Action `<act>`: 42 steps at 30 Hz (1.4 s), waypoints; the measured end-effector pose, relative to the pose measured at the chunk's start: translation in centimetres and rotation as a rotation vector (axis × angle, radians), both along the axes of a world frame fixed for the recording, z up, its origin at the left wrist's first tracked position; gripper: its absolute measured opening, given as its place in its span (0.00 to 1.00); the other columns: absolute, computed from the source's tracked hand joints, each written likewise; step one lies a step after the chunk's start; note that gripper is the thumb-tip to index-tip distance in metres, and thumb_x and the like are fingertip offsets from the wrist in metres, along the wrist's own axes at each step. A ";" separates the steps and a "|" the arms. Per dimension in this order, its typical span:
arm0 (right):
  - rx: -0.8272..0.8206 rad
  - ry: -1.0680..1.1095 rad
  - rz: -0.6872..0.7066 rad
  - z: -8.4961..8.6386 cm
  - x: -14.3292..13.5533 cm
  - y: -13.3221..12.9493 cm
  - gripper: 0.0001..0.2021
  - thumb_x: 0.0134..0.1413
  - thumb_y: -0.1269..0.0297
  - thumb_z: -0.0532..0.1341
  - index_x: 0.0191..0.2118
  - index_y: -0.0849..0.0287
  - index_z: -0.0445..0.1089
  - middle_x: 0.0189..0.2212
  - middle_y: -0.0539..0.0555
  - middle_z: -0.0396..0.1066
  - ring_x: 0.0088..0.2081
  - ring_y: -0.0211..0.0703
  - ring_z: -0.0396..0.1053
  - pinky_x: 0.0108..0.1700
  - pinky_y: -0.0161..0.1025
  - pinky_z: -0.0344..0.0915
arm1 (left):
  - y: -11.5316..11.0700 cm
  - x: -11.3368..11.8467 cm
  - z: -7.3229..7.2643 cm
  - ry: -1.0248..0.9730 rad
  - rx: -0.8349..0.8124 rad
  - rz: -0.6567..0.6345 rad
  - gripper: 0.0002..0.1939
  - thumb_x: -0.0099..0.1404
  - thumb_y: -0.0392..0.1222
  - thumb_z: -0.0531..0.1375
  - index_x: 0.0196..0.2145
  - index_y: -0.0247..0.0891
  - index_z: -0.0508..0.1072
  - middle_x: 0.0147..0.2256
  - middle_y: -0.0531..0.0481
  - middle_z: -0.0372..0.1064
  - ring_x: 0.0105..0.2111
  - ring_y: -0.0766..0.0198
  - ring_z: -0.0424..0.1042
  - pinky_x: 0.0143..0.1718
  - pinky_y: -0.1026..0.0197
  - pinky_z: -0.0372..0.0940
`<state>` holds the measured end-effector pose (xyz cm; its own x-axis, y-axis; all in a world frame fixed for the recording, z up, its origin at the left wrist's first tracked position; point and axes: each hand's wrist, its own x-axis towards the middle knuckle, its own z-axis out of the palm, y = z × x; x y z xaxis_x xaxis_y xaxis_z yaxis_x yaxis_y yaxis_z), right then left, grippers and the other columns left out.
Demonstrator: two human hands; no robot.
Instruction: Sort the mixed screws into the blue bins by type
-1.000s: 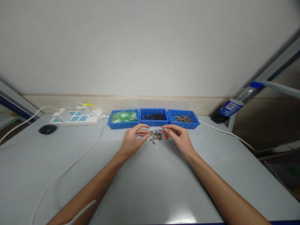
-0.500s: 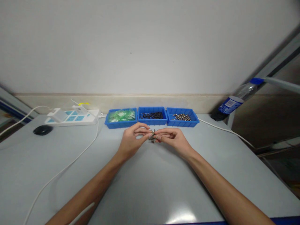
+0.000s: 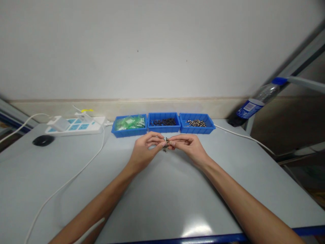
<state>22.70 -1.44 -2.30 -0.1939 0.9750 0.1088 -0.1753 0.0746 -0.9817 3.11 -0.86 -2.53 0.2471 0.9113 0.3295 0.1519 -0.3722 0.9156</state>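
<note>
Small metal parts [image 3: 165, 147] show between my two hands, over the grey table in the middle of the view; their exact shape is too small to tell. My left hand [image 3: 147, 148] pinches them from the left with thumb and fingers. From the right, my right hand [image 3: 190, 146] has its thumb and fingertips closed on the same parts. Just behind the hands stand three blue trays: the left one [image 3: 129, 133] holds green and clear plastic packets, the middle one [image 3: 164, 129] dark screws, the right one [image 3: 198, 129] shiny metal pieces.
At the left lie a white power strip [image 3: 98, 127] with plugs, a black mouse [image 3: 43, 140] and a white cable [image 3: 73, 178]. A bottle [image 3: 250, 107] with dark liquid leans at the back right, near a metal frame. Behind the table rises a wall [image 3: 162, 51].
The trays, bottle and wall marks sit slightly higher and further left in the view. Both hands stay together on the metal parts, with only slight finger movement.
</note>
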 end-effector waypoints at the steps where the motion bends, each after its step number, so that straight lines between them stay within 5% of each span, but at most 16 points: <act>1: 0.006 0.003 -0.024 0.0 0.0 0.0 0.09 0.44 0.59 0.74 0.33 0.57 0.82 0.27 0.55 0.81 0.30 0.44 0.79 0.38 0.41 0.74 | 0.1 -0.2 -0.1 0.108 0.089 -0.010 0.09 0.66 0.41 0.63 0.42 0.36 0.74 0.39 0.44 0.79 0.41 0.57 0.79 0.47 0.54 0.75; 6: 0.040 0.108 -0.362 0.1 0.5 0.7 0.10 0.47 0.60 0.72 0.36 0.58 0.82 0.34 0.57 0.82 0.36 0.47 0.80 0.45 0.46 0.75 | 1.0 -1.2 -1.8 0.714 0.460 -0.145 0.28 0.63 0.21 0.51 0.57 0.36 0.71 0.59 0.41 0.69 0.62 0.49 0.63 0.62 0.40 0.62; 9: 0.019 0.185 -0.591 0.0 1.0 1.3 0.10 0.47 0.63 0.70 0.37 0.59 0.81 0.38 0.57 0.81 0.41 0.49 0.80 0.51 0.48 0.73 | 1.5 -1.7 -3.0 0.864 0.496 -0.153 0.37 0.56 0.17 0.49 0.62 0.33 0.66 0.62 0.40 0.66 0.64 0.47 0.60 0.60 0.39 0.65; 11: -0.007 0.194 -0.648 -0.2 1.3 1.6 0.10 0.46 0.65 0.69 0.37 0.60 0.81 0.40 0.58 0.81 0.41 0.49 0.80 0.51 0.48 0.73 | 1.8 -1.9 -3.3 0.888 0.536 -0.135 0.34 0.58 0.19 0.50 0.61 0.32 0.67 0.61 0.38 0.67 0.62 0.48 0.64 0.59 0.41 0.66; 19: -0.024 0.104 -0.541 0.0 0.9 1.0 0.12 0.47 0.62 0.67 0.38 0.59 0.80 0.39 0.57 0.80 0.34 0.44 0.79 0.40 0.41 0.72 | 2.0 -2.2 -2.6 0.841 0.634 -0.018 0.14 0.68 0.28 0.55 0.47 0.30 0.77 0.46 0.39 0.78 0.46 0.53 0.77 0.52 0.51 0.72; 26: -0.001 0.022 -0.464 0.0 0.7 0.8 0.10 0.49 0.60 0.67 0.37 0.58 0.80 0.38 0.56 0.80 0.32 0.43 0.78 0.36 0.40 0.70 | 1.7 -2.3 -2.2 0.824 0.571 -0.006 0.13 0.69 0.29 0.55 0.45 0.32 0.78 0.40 0.40 0.79 0.42 0.54 0.77 0.47 0.51 0.73; 34: 0.008 -0.002 -0.434 -0.1 0.7 0.8 0.09 0.49 0.58 0.68 0.34 0.58 0.79 0.36 0.56 0.80 0.30 0.42 0.76 0.36 0.41 0.70 | 1.5 -1.8 -1.6 0.510 0.519 0.069 0.09 0.64 0.30 0.59 0.38 0.35 0.80 0.36 0.44 0.77 0.35 0.61 0.76 0.41 0.58 0.74; 42: 0.072 -0.097 -0.286 0.2 0.7 0.5 0.11 0.50 0.56 0.69 0.35 0.58 0.80 0.30 0.54 0.80 0.27 0.42 0.75 0.36 0.41 0.72 | 0.7 -0.5 0.1 0.023 -0.068 0.074 0.13 0.58 0.41 0.68 0.40 0.33 0.80 0.35 0.44 0.80 0.35 0.60 0.80 0.41 0.60 0.77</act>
